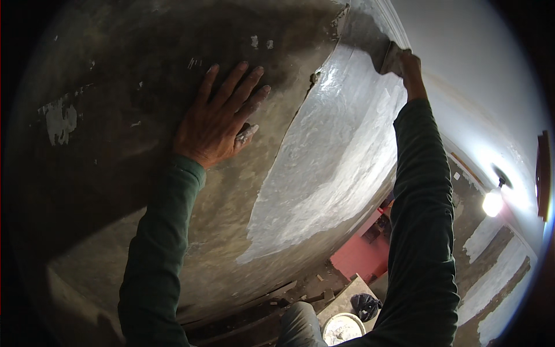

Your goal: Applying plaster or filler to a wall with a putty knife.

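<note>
Left hand (217, 121) lay flat, fingers spread, on bare grey plaster wall (133, 191) while right hand (409, 68) gripped a flat metal trowel (392, 59) at the wet white putty patch (329, 168)'s top edge; best kept shallow-angled, pressure even.

Two arms in long dark green sleeves

Both sleeves are the same dark green cloth, soft and a bit wrinkly, and they end in snug cuffs at the wrists. The left hand (217, 124) and the right hand (411, 69) are bare, with no gloves. White paste is smeared on the left thumb. Grey trousers show near the white bucket (342, 328).
</note>
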### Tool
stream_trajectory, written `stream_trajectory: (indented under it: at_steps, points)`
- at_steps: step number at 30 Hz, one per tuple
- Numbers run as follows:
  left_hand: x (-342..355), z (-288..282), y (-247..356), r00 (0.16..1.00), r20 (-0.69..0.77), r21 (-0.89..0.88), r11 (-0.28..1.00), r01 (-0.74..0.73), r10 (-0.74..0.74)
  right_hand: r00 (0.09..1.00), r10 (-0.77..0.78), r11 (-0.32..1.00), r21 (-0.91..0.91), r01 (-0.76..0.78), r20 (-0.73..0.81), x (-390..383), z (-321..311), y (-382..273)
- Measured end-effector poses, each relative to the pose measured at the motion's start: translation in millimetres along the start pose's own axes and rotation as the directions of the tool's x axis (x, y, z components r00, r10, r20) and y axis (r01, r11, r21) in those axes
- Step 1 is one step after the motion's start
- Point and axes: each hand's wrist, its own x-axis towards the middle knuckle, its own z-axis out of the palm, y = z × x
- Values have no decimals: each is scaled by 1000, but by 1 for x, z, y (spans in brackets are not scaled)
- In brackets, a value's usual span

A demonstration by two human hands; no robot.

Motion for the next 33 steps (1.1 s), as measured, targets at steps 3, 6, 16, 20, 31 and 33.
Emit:
stream_trajectory:
  at_steps: [3,6,16,20,31,33]
  points:
    - [2,-9,2,1000,-24,2,1000,-7,7,954,-273,960,30,279,-125,32,-12,-32]
    - [-6,-7,-10,1000,13,53,999,4,-4,835,-548,836,-58,545,-44,-8,6,-84]
    - [-3,-4,-2,1000,14,76,997,-1,0,864,-504,853,166,494,18,-164,-19,-100]
    - [-4,-13,-2,997,74,116,993,20,-28,867,-494,848,250,467,56,-229,-11,-92]
    - [-8,-3,-6,998,59,218,976,-11,-2,870,-484,833,355,424,97,-400,16,-76]
    - [-7,-5,-5,999,38,220,975,-27,19,880,-455,861,320,395,138,-430,22,-71]
